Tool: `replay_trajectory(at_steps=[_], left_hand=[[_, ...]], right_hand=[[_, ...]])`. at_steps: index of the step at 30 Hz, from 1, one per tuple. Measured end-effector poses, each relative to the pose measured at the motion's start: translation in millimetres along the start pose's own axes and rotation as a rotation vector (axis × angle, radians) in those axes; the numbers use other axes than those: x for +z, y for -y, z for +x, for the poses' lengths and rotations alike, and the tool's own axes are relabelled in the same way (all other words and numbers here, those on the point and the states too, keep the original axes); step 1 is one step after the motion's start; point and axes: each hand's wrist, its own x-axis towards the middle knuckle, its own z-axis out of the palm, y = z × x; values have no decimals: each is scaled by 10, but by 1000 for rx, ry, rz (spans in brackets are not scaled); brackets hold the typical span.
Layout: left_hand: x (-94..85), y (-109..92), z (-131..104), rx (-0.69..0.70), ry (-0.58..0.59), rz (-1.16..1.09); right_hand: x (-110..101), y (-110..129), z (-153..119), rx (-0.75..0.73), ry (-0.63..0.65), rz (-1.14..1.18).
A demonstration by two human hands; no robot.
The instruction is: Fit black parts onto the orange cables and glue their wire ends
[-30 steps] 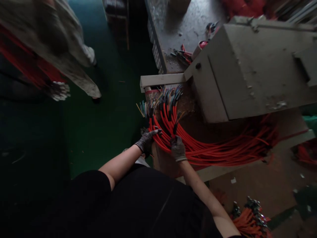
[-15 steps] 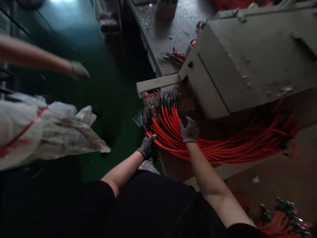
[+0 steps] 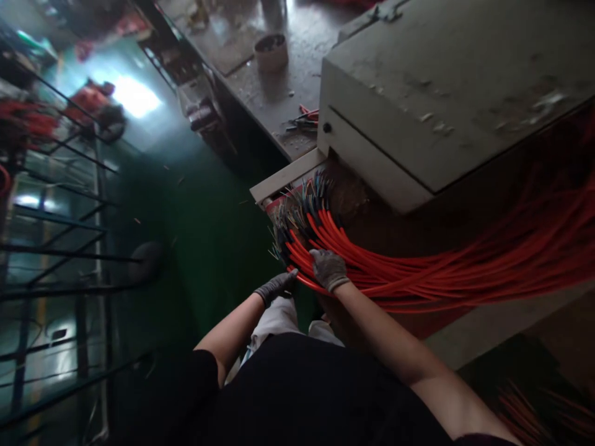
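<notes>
A thick bundle of orange cables lies across the bench, its black-sleeved ends fanned out with thin stripped wires at the tips. At the near edge of the bundle, my left hand, in a grey glove, grips the outermost cable just behind its black end; its fingers are partly hidden beneath. My right hand, gloved too, is closed over cables a little to the right, with its fingertips curled among them. The two hands are a short distance apart.
A large grey metal cabinet stands behind the cables, with a pale bar jutting from its corner. Beyond is a worktable with a round tub and cable scraps. A metal rack rises at left over green floor.
My right hand has shifted left and nearer to my left hand, from the cables' far side. The co-worker's arm and the white sack have left view as the camera turned.
</notes>
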Motion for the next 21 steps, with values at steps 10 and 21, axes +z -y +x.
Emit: replay_trajectory(at_steps=[10, 21], left_hand=[[-13, -1941, 801, 312, 357, 802], [775, -2775, 2169, 1041, 599, 1751]], right_hand=[[-342, -154, 67, 493, -222, 19], [-547, -440, 316, 825, 177, 161]])
